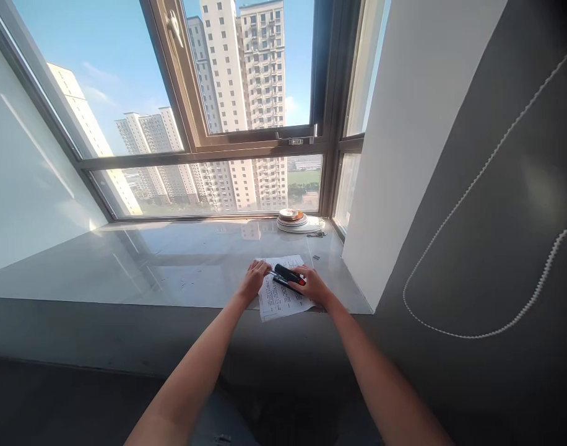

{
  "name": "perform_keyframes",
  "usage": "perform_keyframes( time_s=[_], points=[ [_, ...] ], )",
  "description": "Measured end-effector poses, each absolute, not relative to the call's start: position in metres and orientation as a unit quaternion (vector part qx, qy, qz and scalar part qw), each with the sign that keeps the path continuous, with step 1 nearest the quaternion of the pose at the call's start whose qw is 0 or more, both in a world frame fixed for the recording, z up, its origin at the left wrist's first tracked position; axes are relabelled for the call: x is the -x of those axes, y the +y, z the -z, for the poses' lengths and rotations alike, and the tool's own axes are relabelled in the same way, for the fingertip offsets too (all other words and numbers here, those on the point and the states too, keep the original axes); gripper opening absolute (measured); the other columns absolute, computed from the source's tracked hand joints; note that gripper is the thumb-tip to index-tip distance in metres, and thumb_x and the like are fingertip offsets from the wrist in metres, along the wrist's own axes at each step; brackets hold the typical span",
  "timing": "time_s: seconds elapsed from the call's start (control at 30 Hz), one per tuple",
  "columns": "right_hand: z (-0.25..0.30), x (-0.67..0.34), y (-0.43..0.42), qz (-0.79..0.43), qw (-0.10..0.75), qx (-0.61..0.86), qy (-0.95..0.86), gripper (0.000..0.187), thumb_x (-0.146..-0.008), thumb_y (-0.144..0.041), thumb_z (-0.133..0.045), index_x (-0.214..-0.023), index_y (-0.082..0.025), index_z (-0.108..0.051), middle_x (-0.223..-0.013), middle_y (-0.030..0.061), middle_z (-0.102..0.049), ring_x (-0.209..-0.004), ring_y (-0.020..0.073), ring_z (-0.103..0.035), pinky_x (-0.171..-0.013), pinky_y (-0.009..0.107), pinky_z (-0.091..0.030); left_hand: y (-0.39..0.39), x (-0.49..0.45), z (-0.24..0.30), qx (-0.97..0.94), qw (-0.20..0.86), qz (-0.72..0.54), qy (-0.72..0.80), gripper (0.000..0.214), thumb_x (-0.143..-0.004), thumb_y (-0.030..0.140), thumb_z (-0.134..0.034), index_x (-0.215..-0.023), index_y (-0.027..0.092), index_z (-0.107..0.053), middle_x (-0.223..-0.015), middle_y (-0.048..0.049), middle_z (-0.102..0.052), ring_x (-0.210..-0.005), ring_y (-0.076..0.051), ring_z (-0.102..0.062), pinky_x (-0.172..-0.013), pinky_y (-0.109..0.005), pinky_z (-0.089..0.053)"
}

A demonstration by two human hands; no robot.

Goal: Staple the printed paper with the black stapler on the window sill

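As daylight pours over high-rise towers (264, 68) beneath a blue sky, you work before a brown-framed window (246, 152), with a white wall (404, 124) rising to your right. A pale, glossy windowsill (209, 248) stretches below the glass, catching reflections of the frame. Against the dark grey wall at far right, a white beaded cord (469, 337) hangs in a long loop. One printed sheet of paper (283, 303) lies aslant on the windowsill, its near edge jutting past the front lip. Just beneath the window's right corner sits a stack of round, flat items (299, 224), white below with an orange-rimmed one on top. Both your hands meet over the paper: the right hand (315, 286) grasps the rear of a black stapler, while the left hand (254, 279) brings its fingertips to the silvery strip at the other end, whether pinching it or merely touching cannot be told. The black stapler (288, 274), marked with red, is above the upper half of the page, its parts spread apart. Small dark strips (316, 235) lie near the stack.
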State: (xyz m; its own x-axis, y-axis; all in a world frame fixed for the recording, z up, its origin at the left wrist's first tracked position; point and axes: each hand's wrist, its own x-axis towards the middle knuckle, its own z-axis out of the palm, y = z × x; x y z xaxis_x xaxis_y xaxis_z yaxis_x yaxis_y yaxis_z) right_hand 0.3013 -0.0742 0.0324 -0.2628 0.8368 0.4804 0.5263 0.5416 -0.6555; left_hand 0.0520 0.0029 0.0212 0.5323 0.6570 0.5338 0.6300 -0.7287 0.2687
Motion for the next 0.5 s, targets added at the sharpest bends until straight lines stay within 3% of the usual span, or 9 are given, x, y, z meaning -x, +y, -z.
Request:
perform_keyframes(
  time_s=[0.23, 0.5],
  points=[
    [-0.030, -0.302, -0.074, -0.188, 0.413, 0.433, -0.779, 0.037, -0.089, -0.039, -0.069, -0.120, -0.019, -0.074, -0.106, 0.0077, -0.073, -0.098, 0.0235, -0.062, -0.089, 0.035, -0.049, 0.002, -0.054, -0.027, -0.886, 0.062, -0.261, 0.378, 0.015, -0.098, 0.015, -0.058, -0.108, 0.021, -0.067, -0.116, -0.0070, -0.070, -0.115, -0.025, -0.056, -0.101, -0.040, -0.041],
    [-0.030, -0.302, -0.074, -0.207, 0.422, 0.422, -0.775, 0.037, -0.090, -0.042, -0.069, -0.118, -0.019, -0.074, -0.106, 0.0068, -0.073, -0.092, 0.0208, -0.063, -0.084, 0.031, -0.049, 0.016, -0.050, -0.023, -0.862, 0.161, -0.301, 0.374, 0.019, -0.089, 0.015, -0.065, -0.102, 0.022, -0.077, -0.110, -0.0071, -0.074, -0.116, -0.027, -0.057, -0.104, -0.043, -0.043]
  ],
)
